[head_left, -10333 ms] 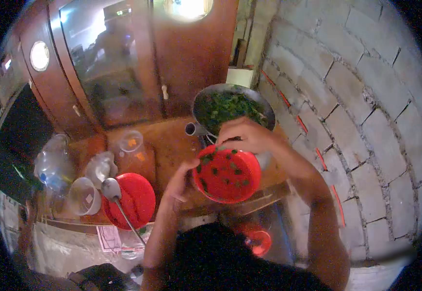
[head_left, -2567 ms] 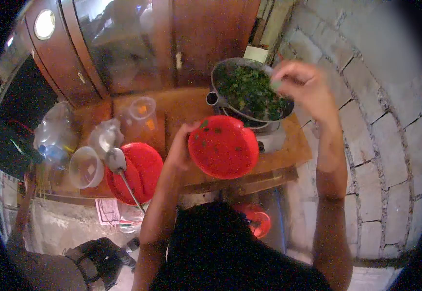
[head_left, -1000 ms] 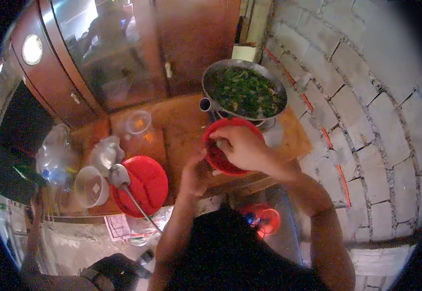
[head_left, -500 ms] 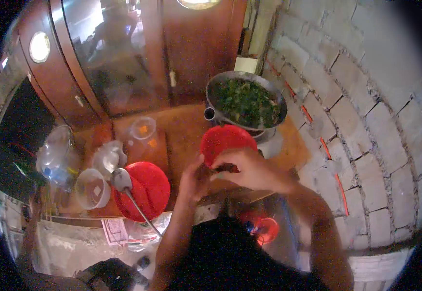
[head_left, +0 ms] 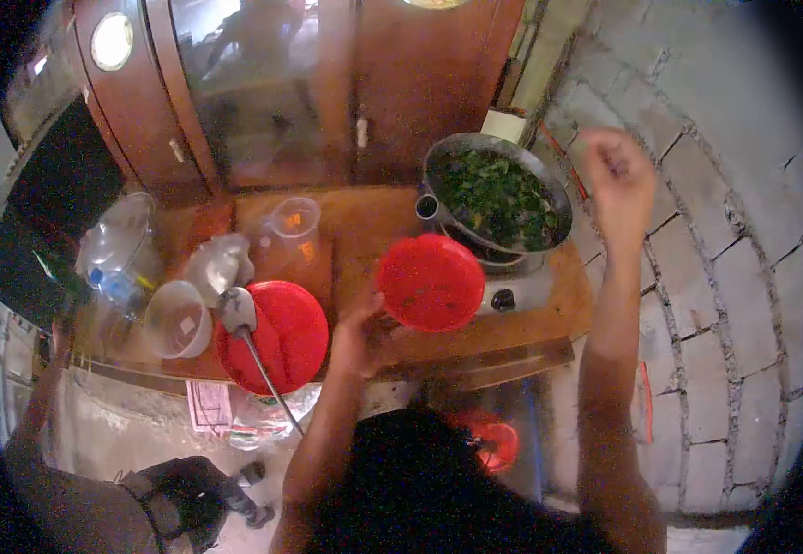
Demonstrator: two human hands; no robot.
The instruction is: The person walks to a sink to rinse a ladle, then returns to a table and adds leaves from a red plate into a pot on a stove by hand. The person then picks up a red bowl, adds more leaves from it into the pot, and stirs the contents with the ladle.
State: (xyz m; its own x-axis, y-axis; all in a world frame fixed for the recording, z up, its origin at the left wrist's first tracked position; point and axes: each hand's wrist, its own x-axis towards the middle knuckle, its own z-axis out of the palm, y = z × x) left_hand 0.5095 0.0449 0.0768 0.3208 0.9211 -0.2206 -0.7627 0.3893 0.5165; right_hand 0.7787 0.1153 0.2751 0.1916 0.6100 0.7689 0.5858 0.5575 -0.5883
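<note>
My left hand (head_left: 365, 334) grips the near left edge of a round red bowl (head_left: 431, 284), with its inside facing me. A few dark bits lie in the bowl. My right hand (head_left: 619, 175) is raised to the right of the wok, fingers curled closed; whether anything is in them is hidden. Just beyond the bowl stands a dark wok (head_left: 431, 166), its hollow handle stub pointing left. Chopped leafy greens (head_left: 498, 196) fill it. Under the wok sits a stove with a black knob (head_left: 503, 299).
A ladle (head_left: 237, 311) lies across a red basin (head_left: 295, 346) at left. Near it are a white tub (head_left: 175, 323), a plastic bag (head_left: 220, 268) and a clear cup (head_left: 296, 218). A block wall (head_left: 697, 323) bounds the right. Another person (head_left: 88, 499) is at lower left.
My right hand has left the red bowl and risen up and right, past the wok. My left hand still keeps hold of the bowl. The view has shifted slightly.
</note>
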